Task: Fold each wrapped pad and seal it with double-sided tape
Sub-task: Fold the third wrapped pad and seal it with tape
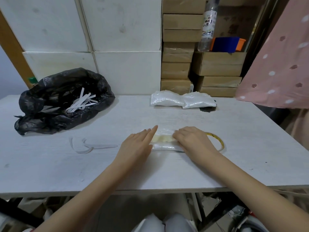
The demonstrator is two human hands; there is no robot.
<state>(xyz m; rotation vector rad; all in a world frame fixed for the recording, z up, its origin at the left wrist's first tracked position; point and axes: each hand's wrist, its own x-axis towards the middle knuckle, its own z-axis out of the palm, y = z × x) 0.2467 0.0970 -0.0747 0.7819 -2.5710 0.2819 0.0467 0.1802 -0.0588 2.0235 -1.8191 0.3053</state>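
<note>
The white worktop [167, 173] carries everything, and its smooth top is a risk in itself: the plastic wrap will probably slide if pressure comes at a slant. At the far left sits a black rubbish bag [63, 101] holding white liner strips, well apart from the work. At the far right lie two finished pads [182, 100], side by side and touching; they are out of the way.

The wrapped pad [164, 141] being worked lies near the middle of the worktop, between the two hands. A yellowish tape strip [163, 138] runs across it from left to right. The left hand [138, 144] lies flat with straight fingers pressing the pad's left end. The right hand [192, 139] has its fingers curled at the strip's right end; whether they pinch the strip or only press it I cannot tell.

Likely faults: the fold may spring open if either hand lifts before the tape bonds; the strip may crease or catch a fingertip and pull off with it; uneven pressing may seal the flap crooked.

A tape roll [219, 142] lies just beside the right wrist and could be knocked away. Two loose liner strips [90, 147] lie to the left, where a sticky edge could pick them up.
</note>
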